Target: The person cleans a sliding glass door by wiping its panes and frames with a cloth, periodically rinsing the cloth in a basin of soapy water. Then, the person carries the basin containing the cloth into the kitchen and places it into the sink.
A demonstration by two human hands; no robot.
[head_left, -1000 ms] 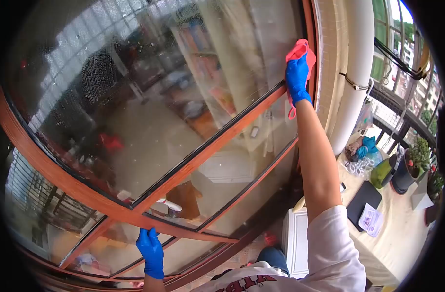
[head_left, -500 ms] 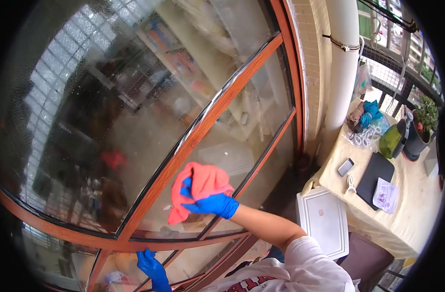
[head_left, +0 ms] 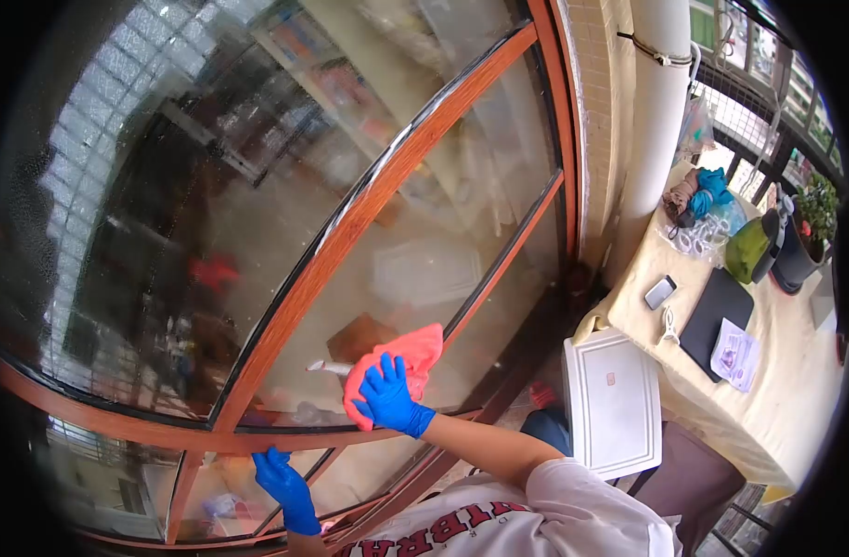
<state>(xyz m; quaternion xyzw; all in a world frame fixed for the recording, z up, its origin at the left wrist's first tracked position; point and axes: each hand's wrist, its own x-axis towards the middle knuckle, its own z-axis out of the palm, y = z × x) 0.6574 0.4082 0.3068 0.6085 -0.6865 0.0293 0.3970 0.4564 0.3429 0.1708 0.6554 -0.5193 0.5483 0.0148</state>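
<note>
The pink cloth [head_left: 413,351] lies against the lower glass pane [head_left: 424,251], under the spread fingers of the gloved right hand [head_left: 388,397]. The left hand [head_left: 284,483] has its fingers partly curled at the wooden frame [head_left: 155,431]; their grip is unclear.

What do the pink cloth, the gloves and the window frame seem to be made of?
Pink cloth: probably matte microfibre or towelling, going by its soft folds.
Gloves: thin, smooth rubber, likely nitrile; they cling and wrinkle.
Window frame: reddish-brown with streaky grain; wood or wood-look coated metal, cannot tell.
</note>
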